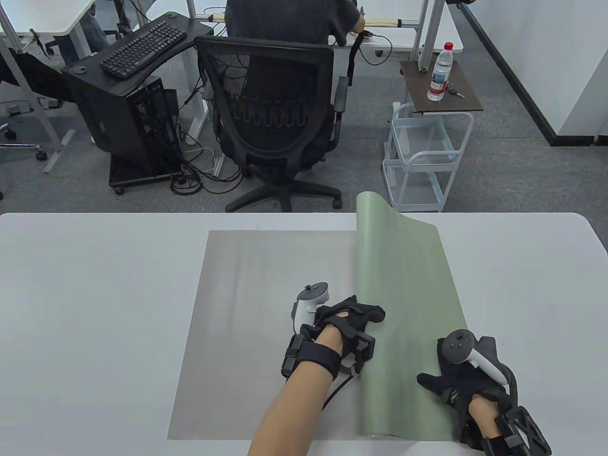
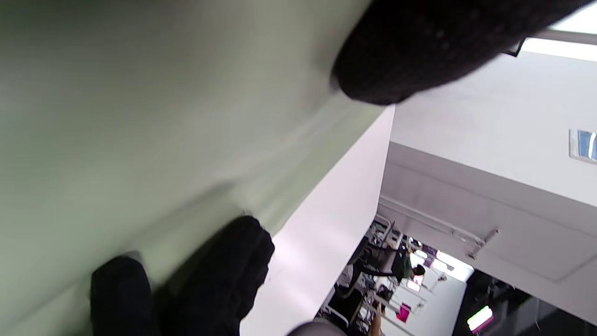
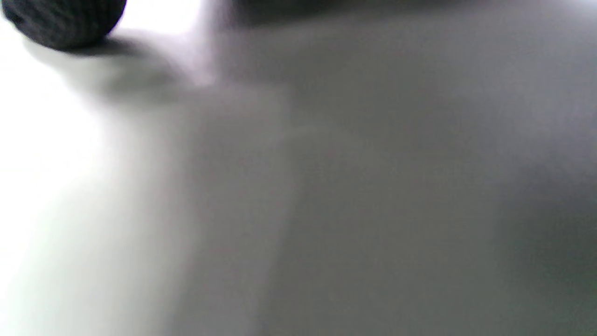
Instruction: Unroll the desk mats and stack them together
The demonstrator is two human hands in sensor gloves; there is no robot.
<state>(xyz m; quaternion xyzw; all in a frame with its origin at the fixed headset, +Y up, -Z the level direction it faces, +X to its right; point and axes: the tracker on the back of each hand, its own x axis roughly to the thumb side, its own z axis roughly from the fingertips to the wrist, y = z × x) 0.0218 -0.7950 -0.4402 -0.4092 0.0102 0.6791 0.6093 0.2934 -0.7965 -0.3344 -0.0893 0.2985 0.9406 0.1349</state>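
Careful: thin pale-green flexible mat (image 1: 403, 313) lies on flat grey matte mat (image 1: 266, 332), right half; its left edge is curled in a roll; ease off and it springs back. Your left hand (image 1: 351, 318) presses roll, fingers flat; right hand (image 1: 456, 375) pins right corner, fingers spread; keep edges square to grey mat.

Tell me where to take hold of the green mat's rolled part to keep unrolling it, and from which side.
Take the green mat at its still-rolled left edge, near the middle of the roll's length, where the left hand is now. Come from above and the right, fingers over the curl, and push it leftward across the grey mat. The right hand pins the flattened part.
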